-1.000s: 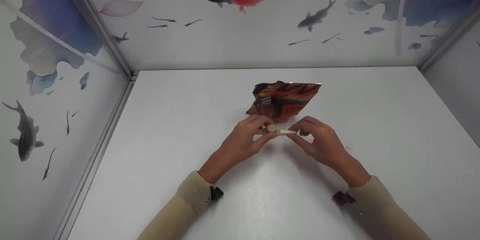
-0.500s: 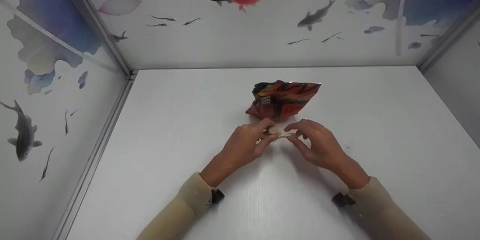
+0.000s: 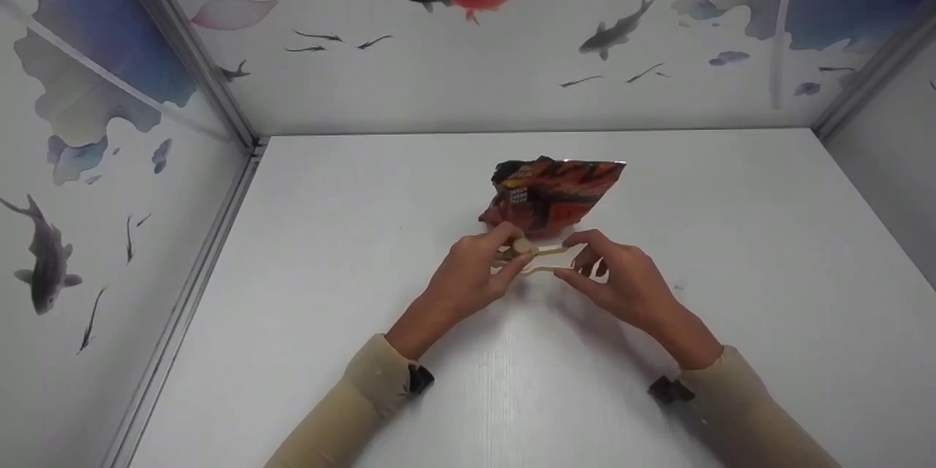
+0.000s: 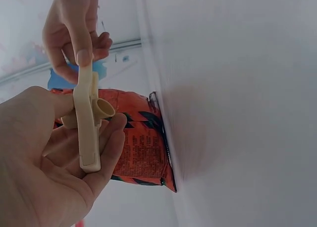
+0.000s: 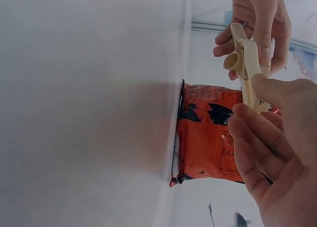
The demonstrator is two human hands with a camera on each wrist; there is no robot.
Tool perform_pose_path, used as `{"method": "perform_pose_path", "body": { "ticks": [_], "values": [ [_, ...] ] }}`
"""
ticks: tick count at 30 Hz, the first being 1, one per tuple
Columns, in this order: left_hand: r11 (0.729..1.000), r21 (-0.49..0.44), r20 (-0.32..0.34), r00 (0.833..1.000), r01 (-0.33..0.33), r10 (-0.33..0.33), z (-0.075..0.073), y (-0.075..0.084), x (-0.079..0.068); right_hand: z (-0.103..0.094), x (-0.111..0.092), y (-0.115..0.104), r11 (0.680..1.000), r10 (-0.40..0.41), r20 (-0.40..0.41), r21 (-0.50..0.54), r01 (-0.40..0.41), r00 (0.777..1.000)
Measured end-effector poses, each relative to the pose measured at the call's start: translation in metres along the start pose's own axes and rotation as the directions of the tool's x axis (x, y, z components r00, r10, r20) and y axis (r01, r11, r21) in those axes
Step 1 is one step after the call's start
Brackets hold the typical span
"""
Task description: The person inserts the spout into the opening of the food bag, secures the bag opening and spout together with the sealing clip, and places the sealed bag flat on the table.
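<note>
Between both hands is a cream plastic bag clip (image 4: 87, 123) with a short round spout (image 4: 104, 108) on its side. Held above the table, its two arms stand apart at the right end in the head view. My left hand (image 3: 468, 270) grips the spout end, thumb on one side and fingers behind. My right hand (image 3: 621, 274) has its thumb at the nearer arm (image 3: 542, 269) and its index finger at the farther arm (image 3: 552, 251). In the right wrist view, the right thumb lies against the clip and the other fingers are loosely bent.
A red and black snack bag (image 3: 559, 194) stands on the white table (image 3: 351, 234) just behind the hands, its top slanting to the right. Printed panels (image 3: 504, 88) wall the table at the back and sides, with a metal frame strip (image 3: 197, 292) on the left.
The clip's arms have spread apart from near together. My right thumb and index finger have separated with them, and my left hand has shifted slightly left and away.
</note>
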State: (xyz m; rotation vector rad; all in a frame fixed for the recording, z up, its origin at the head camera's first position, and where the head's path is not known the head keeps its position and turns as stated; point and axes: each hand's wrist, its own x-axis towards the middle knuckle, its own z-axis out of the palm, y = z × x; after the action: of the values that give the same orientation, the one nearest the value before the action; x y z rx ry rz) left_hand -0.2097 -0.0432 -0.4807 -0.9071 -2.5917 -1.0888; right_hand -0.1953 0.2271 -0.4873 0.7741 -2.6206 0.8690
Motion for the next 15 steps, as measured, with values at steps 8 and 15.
{"method": "perform_pose_path", "body": {
  "ticks": [8,15],
  "values": [
    [0.999,0.021,-0.049,0.998,0.046,-0.045,-0.0006,-0.0028,0.001,-0.0039,0.0012,-0.0019,0.999,-0.044,0.108,0.03,0.041,0.993],
    [0.998,-0.016,-0.087,0.995,-0.058,0.056,-0.0022,-0.003,0.0022,-0.0041,0.0015,0.0006,0.999,-0.034,0.105,-0.011,0.035,0.994]
  ]
}}
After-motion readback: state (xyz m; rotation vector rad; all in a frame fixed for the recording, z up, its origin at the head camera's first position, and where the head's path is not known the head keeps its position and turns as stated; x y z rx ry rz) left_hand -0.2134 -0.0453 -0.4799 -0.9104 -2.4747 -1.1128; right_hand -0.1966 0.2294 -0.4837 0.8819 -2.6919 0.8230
